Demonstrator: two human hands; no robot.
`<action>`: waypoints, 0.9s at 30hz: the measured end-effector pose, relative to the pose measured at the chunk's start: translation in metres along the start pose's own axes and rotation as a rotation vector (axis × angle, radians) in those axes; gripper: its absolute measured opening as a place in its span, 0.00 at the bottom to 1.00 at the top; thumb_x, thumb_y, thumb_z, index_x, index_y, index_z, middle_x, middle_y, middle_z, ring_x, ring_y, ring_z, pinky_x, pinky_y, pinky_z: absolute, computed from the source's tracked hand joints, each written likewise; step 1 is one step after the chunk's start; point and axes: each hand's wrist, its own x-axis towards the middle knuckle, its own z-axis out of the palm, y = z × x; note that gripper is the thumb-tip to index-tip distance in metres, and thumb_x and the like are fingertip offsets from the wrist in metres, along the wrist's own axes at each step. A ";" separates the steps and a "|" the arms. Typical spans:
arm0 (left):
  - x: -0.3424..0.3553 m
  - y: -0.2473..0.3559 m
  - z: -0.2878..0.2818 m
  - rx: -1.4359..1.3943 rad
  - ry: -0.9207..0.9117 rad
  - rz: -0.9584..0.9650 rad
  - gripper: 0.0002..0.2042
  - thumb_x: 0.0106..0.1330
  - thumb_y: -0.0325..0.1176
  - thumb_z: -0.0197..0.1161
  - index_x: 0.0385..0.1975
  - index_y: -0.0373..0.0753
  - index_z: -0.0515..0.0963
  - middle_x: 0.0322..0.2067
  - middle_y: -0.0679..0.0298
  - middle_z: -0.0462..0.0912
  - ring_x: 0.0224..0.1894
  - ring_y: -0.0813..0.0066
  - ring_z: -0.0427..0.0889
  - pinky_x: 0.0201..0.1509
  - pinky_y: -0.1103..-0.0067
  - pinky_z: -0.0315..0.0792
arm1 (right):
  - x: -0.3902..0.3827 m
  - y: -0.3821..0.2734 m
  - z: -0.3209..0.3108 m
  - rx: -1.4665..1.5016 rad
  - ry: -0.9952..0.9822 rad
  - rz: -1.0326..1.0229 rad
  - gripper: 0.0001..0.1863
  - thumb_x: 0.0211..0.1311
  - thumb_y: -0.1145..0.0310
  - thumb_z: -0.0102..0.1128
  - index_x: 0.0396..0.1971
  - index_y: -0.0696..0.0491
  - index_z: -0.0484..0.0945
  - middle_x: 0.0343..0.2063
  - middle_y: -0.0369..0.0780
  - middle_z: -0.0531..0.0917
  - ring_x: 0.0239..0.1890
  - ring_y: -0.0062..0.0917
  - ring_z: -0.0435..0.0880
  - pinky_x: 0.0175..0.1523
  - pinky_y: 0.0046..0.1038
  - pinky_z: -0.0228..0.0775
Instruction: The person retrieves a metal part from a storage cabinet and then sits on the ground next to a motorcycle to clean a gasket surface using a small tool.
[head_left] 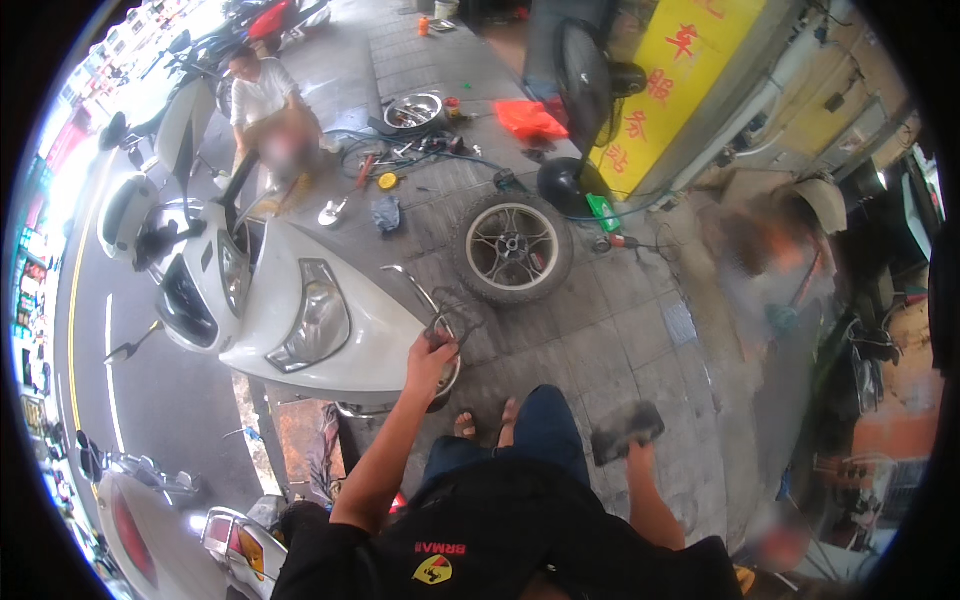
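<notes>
My left hand [431,362] is closed on a dark metal bracket [455,318] at the nose of the white scooter [267,345], beside a curved chrome bar [410,283]. My right hand [638,449] hangs low at my right side over the grey paving, gripping a blurred dark flat object [615,440] that I cannot make out. Ahead of me a loose spoked wheel with its tyre [468,240] lies flat on the pavement.
A person [265,95] in white crouches beyond the scooter, near scattered tools [415,145], a metal bowl [413,110] and an orange bag [530,120]. A black fan [590,80] stands by a yellow sign [665,70]. Another scooter [135,520] is behind me, left. The road runs along the left.
</notes>
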 end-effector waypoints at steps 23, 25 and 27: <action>0.333 0.069 0.072 -0.223 0.413 0.038 0.11 0.56 0.25 0.62 0.38 0.36 0.73 0.31 0.64 0.78 0.29 0.74 0.77 0.33 0.78 0.73 | 0.262 -0.383 0.223 0.140 -0.166 0.071 0.15 0.52 0.73 0.55 0.42 0.50 0.70 0.33 0.38 0.78 0.30 0.27 0.78 0.26 0.29 0.71; 0.353 0.069 0.042 -0.249 0.475 0.001 0.12 0.55 0.25 0.63 0.39 0.36 0.72 0.31 0.64 0.78 0.29 0.74 0.77 0.33 0.78 0.73 | 0.251 -0.429 0.283 0.159 -0.247 0.084 0.14 0.53 0.73 0.55 0.41 0.51 0.70 0.32 0.39 0.78 0.27 0.27 0.79 0.23 0.27 0.71; 0.387 0.069 0.025 -0.276 0.496 -0.043 0.12 0.55 0.26 0.63 0.39 0.36 0.72 0.30 0.64 0.78 0.29 0.75 0.77 0.34 0.78 0.72 | 0.277 -0.452 0.334 0.163 -0.300 0.099 0.13 0.53 0.73 0.55 0.40 0.52 0.71 0.31 0.39 0.78 0.27 0.27 0.79 0.23 0.27 0.71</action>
